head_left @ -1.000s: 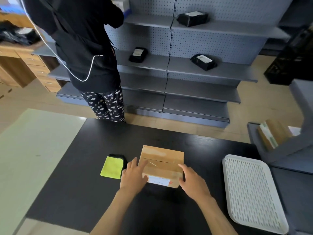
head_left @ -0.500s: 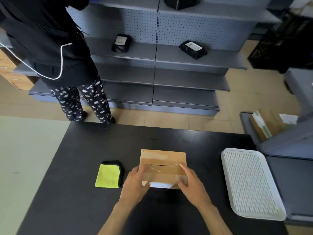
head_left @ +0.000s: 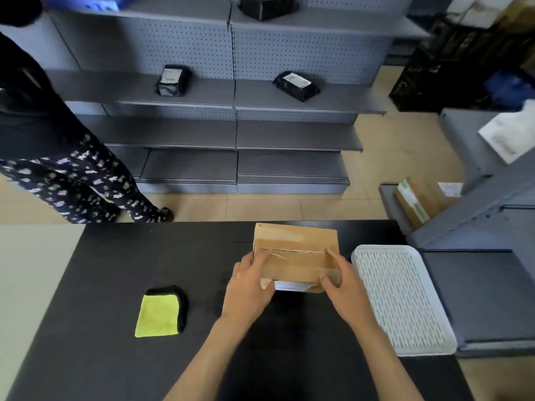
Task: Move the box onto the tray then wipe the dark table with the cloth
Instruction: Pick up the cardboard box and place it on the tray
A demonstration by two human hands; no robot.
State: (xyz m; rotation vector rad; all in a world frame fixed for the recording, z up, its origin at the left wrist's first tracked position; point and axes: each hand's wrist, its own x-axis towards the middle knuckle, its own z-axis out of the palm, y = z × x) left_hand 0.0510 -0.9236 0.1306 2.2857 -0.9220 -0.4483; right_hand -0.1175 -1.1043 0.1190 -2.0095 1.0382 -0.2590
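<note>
Two hands: left hand [head_left: 249,290], right hand [head_left: 344,287] clasp taped cardboard box [head_left: 296,250].

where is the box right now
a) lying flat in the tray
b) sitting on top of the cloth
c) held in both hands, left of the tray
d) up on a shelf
c: the left hand and right hand grip the ends of the box, which is beside the white tray, not in it.

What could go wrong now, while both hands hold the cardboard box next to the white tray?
1. The left hand and right hand hold only the near corners of the box, so it may tip away.
2. The box may knock the raised rim of the tray, which lies close on the right, and push it.
</note>
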